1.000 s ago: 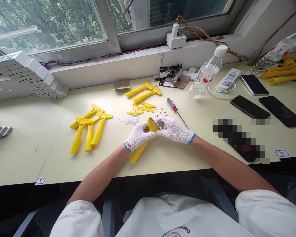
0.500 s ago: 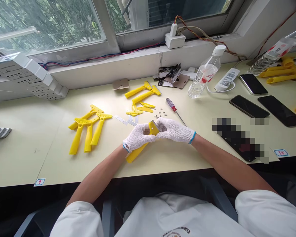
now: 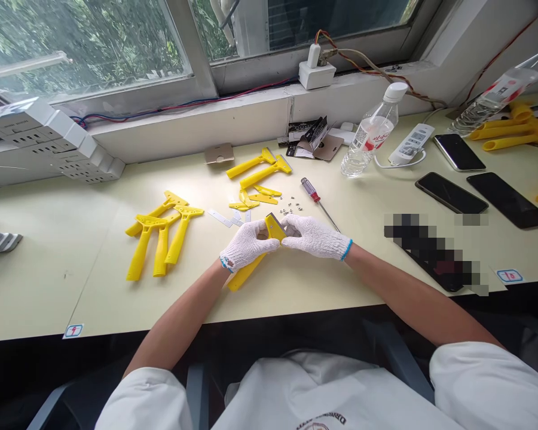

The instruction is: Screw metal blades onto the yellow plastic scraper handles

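Observation:
Both hands wear white knit gloves. My left hand point(image 3: 246, 245) is closed round the neck of a yellow scraper point(image 3: 247, 273), whose handle slants down to the left. With its fingers, my right hand point(image 3: 316, 237) grips the right side of the scraper's head, where a dark blade edge shows. Just beyond the hands lie small screws point(image 3: 291, 206), flat metal blades point(image 3: 219, 218) and loose yellow head plates point(image 3: 263, 198). A screwdriver point(image 3: 311, 190) with a clear and red handle lies behind my right hand. My fingertips are partly hidden behind the scraper head.
Several yellow scraper handles point(image 3: 161, 236) lie on the left; two scrapers point(image 3: 262, 167) lie at the back. A water bottle point(image 3: 370, 131), a power strip point(image 3: 411, 144) and phones point(image 3: 452, 193) stand or lie on the right. Torn packaging point(image 3: 314, 140) sits by the wall.
The scraper and both hands have shifted slightly left. The scraper's head has turned so that more of its flat yellow face and blade edge show.

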A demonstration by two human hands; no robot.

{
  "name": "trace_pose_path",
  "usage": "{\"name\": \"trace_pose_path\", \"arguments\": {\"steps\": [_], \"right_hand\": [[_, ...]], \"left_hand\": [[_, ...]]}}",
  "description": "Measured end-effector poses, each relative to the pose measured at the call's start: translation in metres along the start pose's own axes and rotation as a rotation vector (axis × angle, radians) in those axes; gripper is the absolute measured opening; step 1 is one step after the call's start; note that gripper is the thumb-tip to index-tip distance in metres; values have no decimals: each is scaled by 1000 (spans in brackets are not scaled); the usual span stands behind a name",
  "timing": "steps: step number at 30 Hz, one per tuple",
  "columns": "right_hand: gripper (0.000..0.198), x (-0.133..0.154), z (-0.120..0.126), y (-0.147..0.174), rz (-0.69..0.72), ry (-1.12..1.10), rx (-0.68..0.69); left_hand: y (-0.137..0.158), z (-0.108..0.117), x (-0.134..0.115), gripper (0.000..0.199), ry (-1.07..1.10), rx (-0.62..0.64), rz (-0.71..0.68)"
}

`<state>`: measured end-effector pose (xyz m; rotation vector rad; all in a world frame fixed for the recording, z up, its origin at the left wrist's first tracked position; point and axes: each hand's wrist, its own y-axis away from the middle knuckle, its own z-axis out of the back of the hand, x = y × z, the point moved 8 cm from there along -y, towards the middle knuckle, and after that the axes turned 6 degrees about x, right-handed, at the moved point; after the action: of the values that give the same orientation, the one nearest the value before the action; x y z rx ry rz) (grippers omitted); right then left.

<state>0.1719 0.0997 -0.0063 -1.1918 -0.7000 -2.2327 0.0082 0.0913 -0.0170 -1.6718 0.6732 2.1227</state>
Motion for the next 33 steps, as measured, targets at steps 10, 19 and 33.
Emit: {"name": "trace_pose_path", "arguments": {"steps": [10,19,33], "right_hand": [[24,-17,0,-5,-169,-263,5],[22,-28,3,-4,-283,-314,-14],[25,-42,-3,-4,-366,-602,-72]], "left_hand": [[14,5,-21,67,-673,-280,-87],[20,-22,-33,45,-1089,-58,-193],[16,-25,-17,58,-1227,-92,-245]]}}
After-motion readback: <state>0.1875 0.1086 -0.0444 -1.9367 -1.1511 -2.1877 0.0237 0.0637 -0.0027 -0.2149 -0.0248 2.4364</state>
